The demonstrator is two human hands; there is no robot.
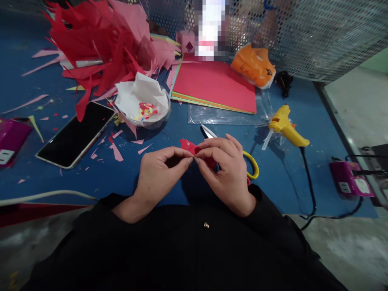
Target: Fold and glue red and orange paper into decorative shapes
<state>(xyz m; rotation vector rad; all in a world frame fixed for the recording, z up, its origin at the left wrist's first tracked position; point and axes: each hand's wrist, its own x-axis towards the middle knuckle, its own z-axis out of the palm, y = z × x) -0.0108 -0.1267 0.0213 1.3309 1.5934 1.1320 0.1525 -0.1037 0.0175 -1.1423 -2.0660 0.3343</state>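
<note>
Fingertips of my left hand (pixel 160 171) and my right hand (pixel 226 169) meet in a pinch in front of my body. Between and behind them shows a piece of red paper (pixel 189 146), partly covered by the fingers. Both hands are closed at its near edge; the exact spot they grip is too small to make out. Scissors (pixel 252 165) with a yellow handle lie on the table, partly under my right hand, their blade tip showing beyond the fingers.
Behind lie a stack of coloured paper (pixel 215 83), a bowl (pixel 163 115) with small paper bits and a heap of red and pink paper cuttings (pixel 112 40). A phone (pixel 77 133) rests at left. At right are a yellow glue gun (pixel 287 126) and a purple power socket (pixel 350 178) with cords.
</note>
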